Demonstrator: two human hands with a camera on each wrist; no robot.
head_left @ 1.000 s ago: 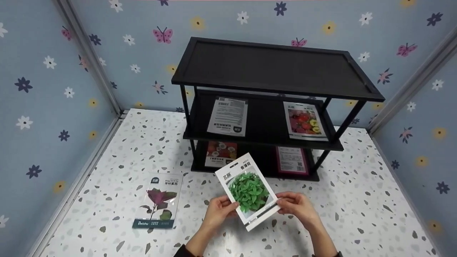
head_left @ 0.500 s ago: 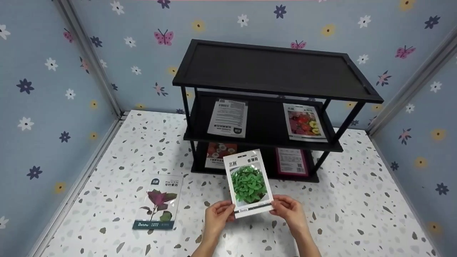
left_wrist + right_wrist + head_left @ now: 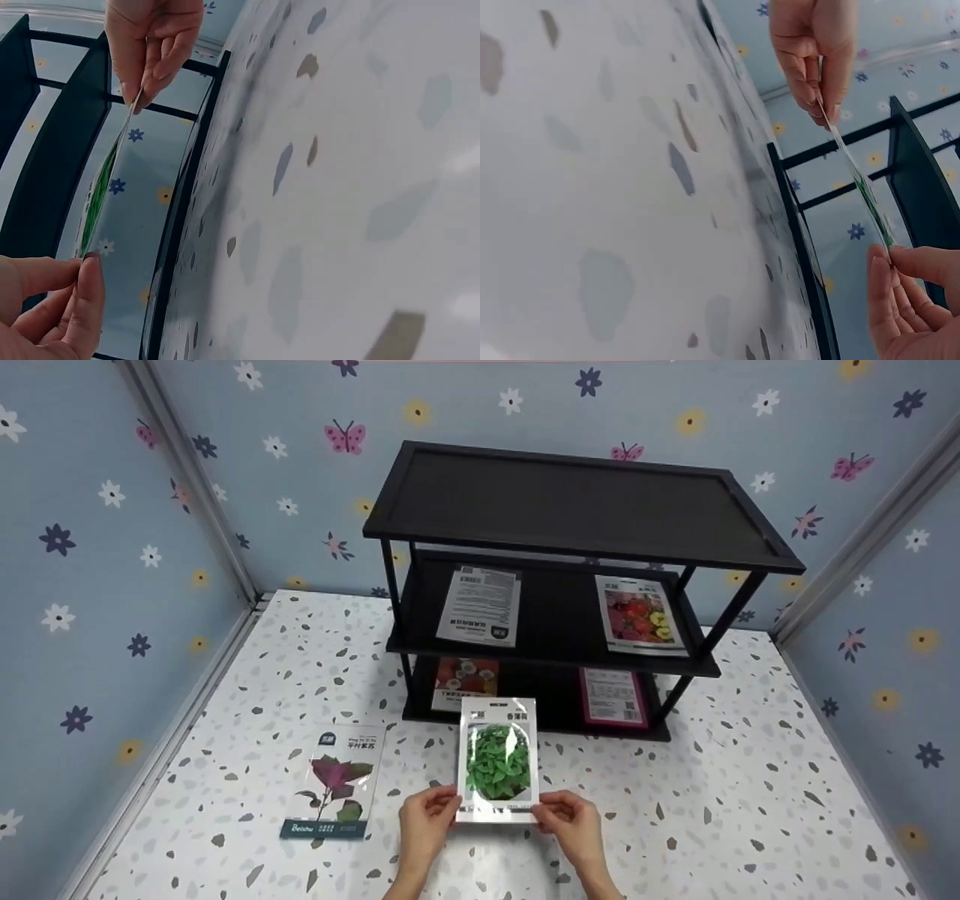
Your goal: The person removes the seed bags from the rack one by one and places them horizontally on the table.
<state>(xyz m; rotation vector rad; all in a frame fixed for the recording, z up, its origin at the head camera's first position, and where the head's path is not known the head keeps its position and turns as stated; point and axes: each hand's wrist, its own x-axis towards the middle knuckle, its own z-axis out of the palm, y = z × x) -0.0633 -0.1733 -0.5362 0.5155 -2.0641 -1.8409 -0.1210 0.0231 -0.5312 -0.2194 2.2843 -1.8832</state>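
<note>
A white seed packet with a picture of green leaves is held upright in front of the black rack, its face toward the head camera. My left hand pinches its lower left edge between thumb and fingers. At the lower right edge my right hand pinches it the same way. Both wrist views show the packet edge-on, slightly bowed and above the speckled surface. To its left lies another seed packet with a purple-leaved plant, flat on the surface.
A black rack stands behind. Its middle shelf bears a back-up packet and a packet with red and yellow pictures. On the lower shelf lie a red-orange packet and a pink-edged one. Flowered walls enclose the speckled surface.
Both hands have turned the leafy packet from a tilt to upright and shifted it slightly left and down. The purple-leaved packet and the packets on the rack have stayed in place.
</note>
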